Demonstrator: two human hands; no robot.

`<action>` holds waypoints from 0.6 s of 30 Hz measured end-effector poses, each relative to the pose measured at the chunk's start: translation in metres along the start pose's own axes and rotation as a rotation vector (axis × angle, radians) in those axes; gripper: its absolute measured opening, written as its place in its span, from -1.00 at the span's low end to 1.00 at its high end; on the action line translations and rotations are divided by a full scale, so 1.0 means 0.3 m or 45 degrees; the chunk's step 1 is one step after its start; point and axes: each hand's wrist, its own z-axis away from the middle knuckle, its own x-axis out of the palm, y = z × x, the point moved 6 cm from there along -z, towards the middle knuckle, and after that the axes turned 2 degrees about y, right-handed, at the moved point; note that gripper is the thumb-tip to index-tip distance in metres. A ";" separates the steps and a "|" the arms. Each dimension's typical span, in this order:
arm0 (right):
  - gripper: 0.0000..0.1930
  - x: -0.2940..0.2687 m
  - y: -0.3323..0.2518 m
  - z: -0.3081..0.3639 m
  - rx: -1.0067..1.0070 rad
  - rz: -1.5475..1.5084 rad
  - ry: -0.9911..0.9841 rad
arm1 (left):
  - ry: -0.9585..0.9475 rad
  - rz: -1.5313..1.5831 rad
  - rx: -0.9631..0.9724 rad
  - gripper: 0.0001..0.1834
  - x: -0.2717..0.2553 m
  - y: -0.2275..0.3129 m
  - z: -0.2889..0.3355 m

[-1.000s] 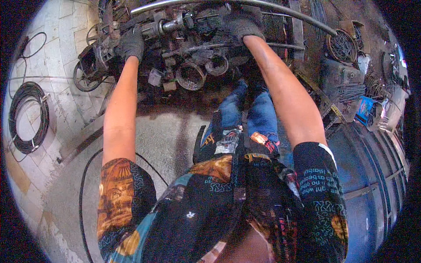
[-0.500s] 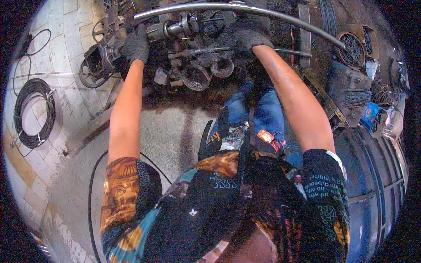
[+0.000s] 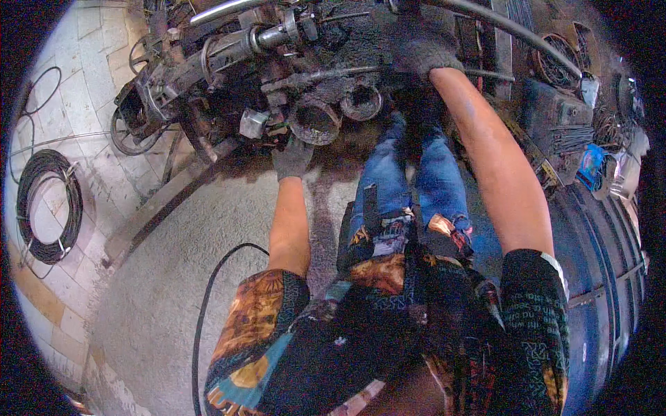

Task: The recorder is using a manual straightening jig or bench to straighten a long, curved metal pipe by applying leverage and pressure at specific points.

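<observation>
A greasy, dark metal machine stretches across the top of the view, with a shiny shaft on its left part. My left hand, in a grey glove, reaches up to the machine's near edge. It is beside a small grey metal box and just below a round, grimy metal cup. Its fingertips are hidden among the parts. At the machine's right side is my right hand, in a dark glove. Shadow and grime hide its fingers, so what it touches is unclear. A second cup sits between the hands.
A long bent metal tube passes over the machine's far side. On the left floor lies a coil of black cable, near a handwheel. At right are a bin of metal pieces, bundled rods and blue metal panels.
My left hand has left the machine's left side and moved right and nearer, to beside the grey box. My right hand stays at the machine's right side. The whole view has shifted slightly.
</observation>
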 end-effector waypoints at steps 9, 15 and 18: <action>-0.49 -0.060 -0.162 -0.048 0.048 -0.106 0.085 | 0.136 0.409 0.173 -0.57 0.045 0.491 0.002; -0.48 -0.109 -0.170 -0.051 0.082 -0.078 0.160 | 0.057 0.659 -0.120 -0.35 0.025 0.467 -0.038; -0.47 -0.144 -0.185 -0.052 0.094 -0.077 0.187 | 0.025 0.692 -0.262 -0.29 0.052 0.465 -0.029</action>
